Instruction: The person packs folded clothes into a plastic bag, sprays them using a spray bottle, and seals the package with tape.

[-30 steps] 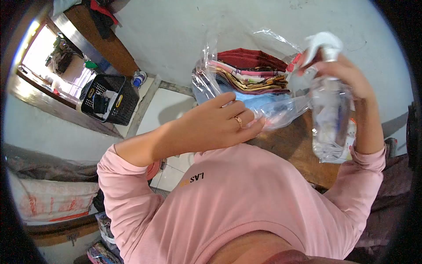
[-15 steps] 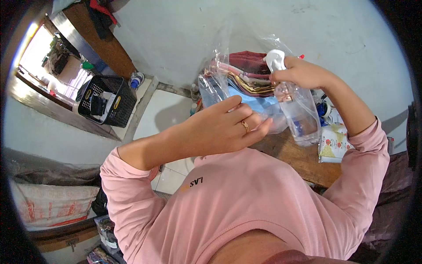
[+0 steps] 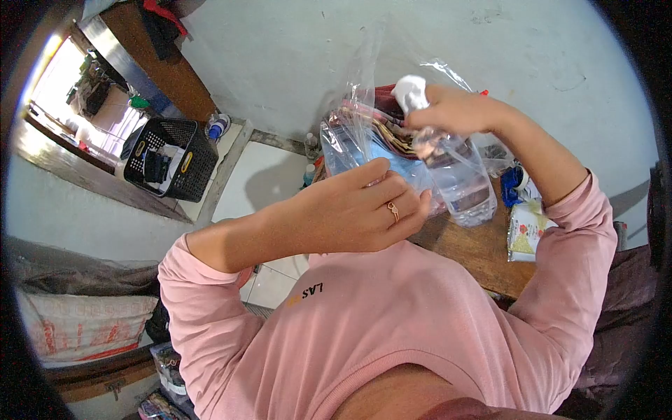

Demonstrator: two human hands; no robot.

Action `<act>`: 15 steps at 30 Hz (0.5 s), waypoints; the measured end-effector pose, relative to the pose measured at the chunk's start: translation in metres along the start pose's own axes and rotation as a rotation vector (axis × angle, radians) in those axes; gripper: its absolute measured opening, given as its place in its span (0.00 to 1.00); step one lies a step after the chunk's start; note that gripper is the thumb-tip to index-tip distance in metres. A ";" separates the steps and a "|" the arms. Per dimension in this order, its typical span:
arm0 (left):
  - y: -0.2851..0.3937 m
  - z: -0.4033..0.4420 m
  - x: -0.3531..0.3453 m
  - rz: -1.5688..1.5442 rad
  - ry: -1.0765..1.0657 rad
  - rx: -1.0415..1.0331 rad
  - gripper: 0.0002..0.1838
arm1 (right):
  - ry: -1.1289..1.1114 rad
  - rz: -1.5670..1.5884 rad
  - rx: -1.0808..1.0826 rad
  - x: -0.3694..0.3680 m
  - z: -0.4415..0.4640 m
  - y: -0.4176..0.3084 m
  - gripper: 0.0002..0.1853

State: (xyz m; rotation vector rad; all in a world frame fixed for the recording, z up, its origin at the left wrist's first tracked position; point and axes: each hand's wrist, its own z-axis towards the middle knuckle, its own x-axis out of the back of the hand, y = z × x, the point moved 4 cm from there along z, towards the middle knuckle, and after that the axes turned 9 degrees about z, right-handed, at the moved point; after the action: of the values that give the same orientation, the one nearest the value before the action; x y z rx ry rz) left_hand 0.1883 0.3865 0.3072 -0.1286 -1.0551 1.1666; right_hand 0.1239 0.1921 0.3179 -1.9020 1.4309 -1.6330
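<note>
A clear spray bottle (image 3: 467, 192) is hanging at a tilt right of the middle of the frame, its white head (image 3: 409, 94) pointing to the upper left and its base sloping to the lower right. The right hand (image 3: 455, 110) is wrapping closely around the bottle's neck, just below that head. Beside and behind the bottle, a see-through plastic bag (image 3: 336, 143) is standing in the upper middle, its loose film rising in front of the wall (image 3: 266, 63). Inside it, a stack of folded cloths (image 3: 399, 136) is showing dark red, patterned and light blue layers. The left hand (image 3: 350, 210), wearing a ring (image 3: 393, 208), is curling its fingers narrowly at the bag's near side; its fingertips are partly hidden, so whether it is pinching the film cannot be told. Below the bag and bottle, a brown wooden table (image 3: 455, 245) is showing, with a flowered white packet (image 3: 523, 234) lying on its right part and a blue item (image 3: 510, 186) sitting just above the packet. Two small bottles (image 3: 310, 145) are standing left of the bag. Further out, a black basket (image 3: 199, 168) is holding dark and white items at the upper left, and a white sack with red print (image 3: 87, 325) is lying at the lower left.
</note>
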 end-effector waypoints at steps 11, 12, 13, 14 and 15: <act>-0.001 0.002 -0.004 -0.008 0.032 -0.022 0.15 | 0.029 -0.260 -0.224 0.035 -0.034 0.051 0.24; 0.000 0.001 -0.005 -0.008 0.047 -0.031 0.15 | 0.017 -0.288 -0.223 0.035 -0.040 0.052 0.24; 0.000 0.000 -0.006 -0.007 0.062 -0.040 0.15 | 0.004 -0.316 -0.222 0.034 -0.045 0.053 0.24; 0.000 0.000 -0.006 -0.014 0.066 -0.040 0.15 | -0.014 -0.304 -0.263 0.035 -0.049 0.058 0.25; -0.001 0.001 -0.005 -0.020 0.071 -0.040 0.15 | -0.018 -0.297 -0.243 0.034 -0.052 0.056 0.25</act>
State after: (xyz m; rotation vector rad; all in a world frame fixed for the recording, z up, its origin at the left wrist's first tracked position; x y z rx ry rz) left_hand 0.1879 0.3819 0.3051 -0.1890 -1.0156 1.1155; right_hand 0.0469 0.1586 0.3158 -2.3566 1.4529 -1.6181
